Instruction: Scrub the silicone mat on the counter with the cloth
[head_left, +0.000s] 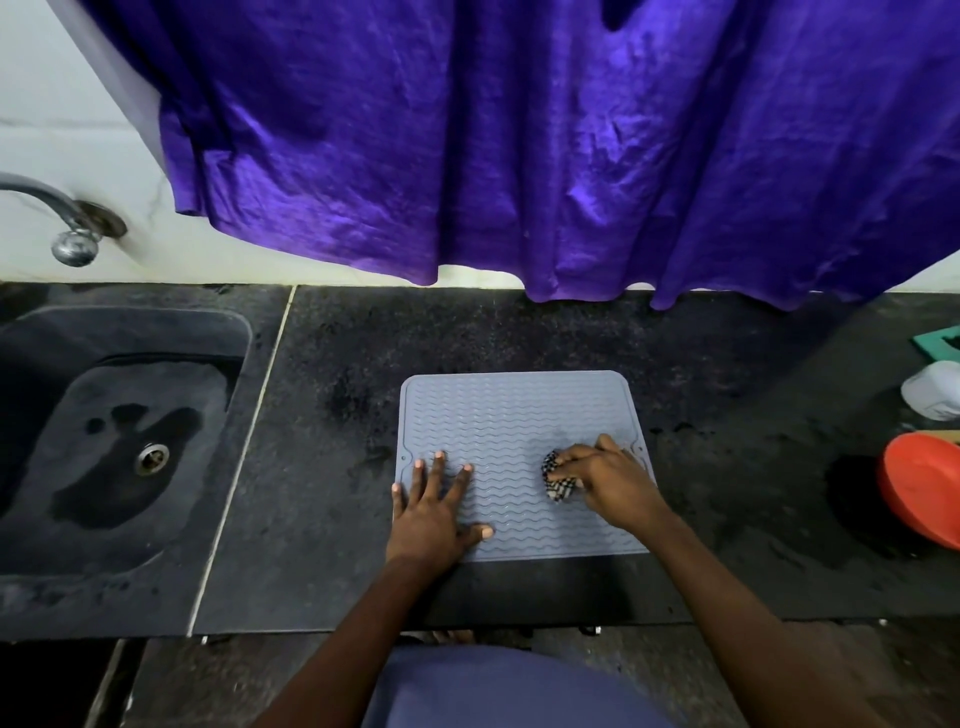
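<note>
Far to the left of both hands, a dark sink (119, 441) is sunk into the counter (322, 415), with a metal tap (62, 218) on the wall above it and wet patches around its drain. The left hand (434, 512) lies flat with fingers spread on the near left part of the grey silicone mat (519, 415), palm down and holding nothing. The mat lies on the dark counter directly under both hands, its wavy ridges running across. Just to the right, the right hand (608, 478) is closed around a bunched checked cloth (558, 480), pressing it onto the mat near its right edge. A purple curtain (519, 145) hangs beyond the hands. Well off to the right sit a white container (932, 389) and an orange bowl (922, 488).
</note>
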